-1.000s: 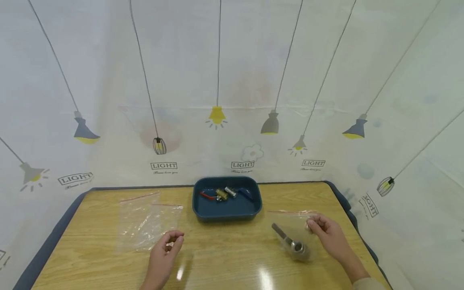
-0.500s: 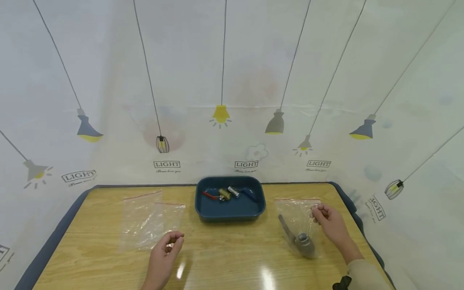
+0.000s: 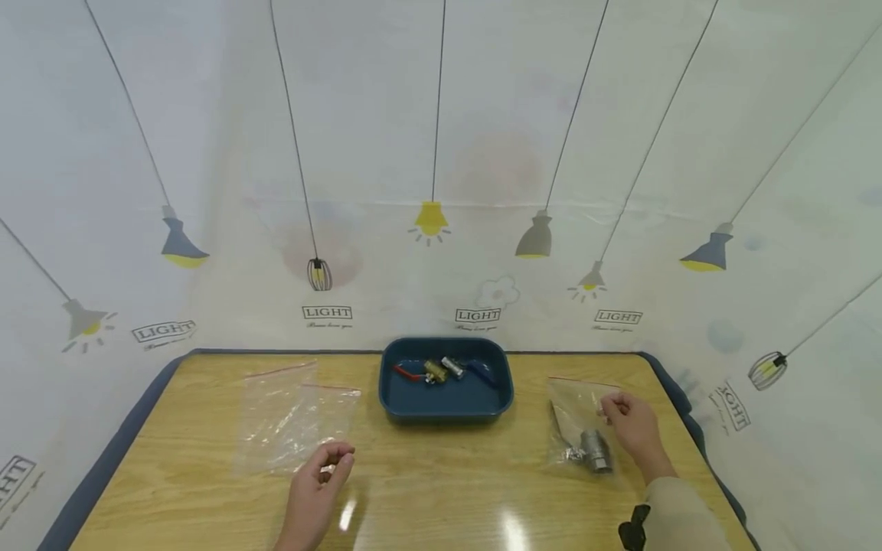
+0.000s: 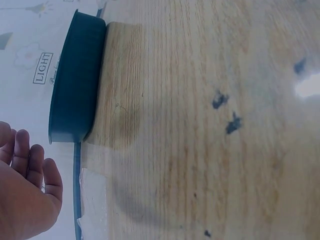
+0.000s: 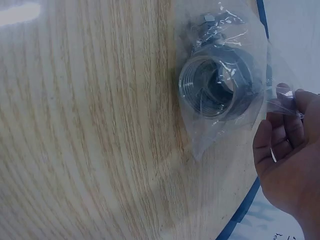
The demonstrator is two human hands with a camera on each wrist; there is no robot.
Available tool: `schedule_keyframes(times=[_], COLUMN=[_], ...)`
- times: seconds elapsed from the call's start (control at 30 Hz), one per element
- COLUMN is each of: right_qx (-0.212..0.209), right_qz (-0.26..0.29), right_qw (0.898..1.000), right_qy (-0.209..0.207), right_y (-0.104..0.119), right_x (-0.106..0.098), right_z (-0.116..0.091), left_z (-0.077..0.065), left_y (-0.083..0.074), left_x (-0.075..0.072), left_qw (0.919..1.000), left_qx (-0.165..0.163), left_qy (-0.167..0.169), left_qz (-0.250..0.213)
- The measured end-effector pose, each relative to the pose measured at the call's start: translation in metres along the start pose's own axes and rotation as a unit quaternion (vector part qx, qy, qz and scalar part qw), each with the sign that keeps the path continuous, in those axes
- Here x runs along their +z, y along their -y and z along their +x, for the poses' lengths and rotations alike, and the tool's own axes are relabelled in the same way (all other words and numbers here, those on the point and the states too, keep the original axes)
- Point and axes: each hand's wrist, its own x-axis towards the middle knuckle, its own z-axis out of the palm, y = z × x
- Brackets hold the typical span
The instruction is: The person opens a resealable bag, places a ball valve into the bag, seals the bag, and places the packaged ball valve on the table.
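Left to right on the table (image 3: 441, 497): two clear bags (image 3: 276, 421), far left; the left hand (image 3: 315, 488), nearer, loosely curled and holding nothing; one blue tray (image 3: 444, 418), far, with two fittings, one brass (image 3: 436, 371), one silver (image 3: 453, 367); one filled bag (image 3: 572, 398) containing one metal valve (image 3: 594, 450), pinched by the right hand (image 3: 635, 428). Four complete wall labels (image 3: 327, 312) read "LIGHT". Since the preceding frame, the valve has turned.
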Motion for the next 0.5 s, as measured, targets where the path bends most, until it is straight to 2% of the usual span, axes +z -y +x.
schedule_keyframes(times=[0.1, 0.23, 0.5], right_qx=[0.03, 0.048, 0.063], right_qz=[0.011, -0.005, -0.054], right_qw=[0.999, 0.999, 0.995], right_qy=[-0.009, -0.007, 0.05], right_y=[0.0004, 0.0009, -0.0011], right_x=[0.0001, -0.0022, -0.0078], right_z=[-0.0009, -0.0012, -0.0041], left_z=[0.0003, 0.0002, 0.0001], left_y=[0.0006, 0.0, -0.0015], left_x=[-0.0003, -0.0012, -0.0031], left_qw=[1.0, 1.0, 1.0], left_qx=[-0.002, -0.005, 0.004], left_qy=[0.0, 0.001, -0.001], left_qz=[-0.002, -0.005, -0.001])
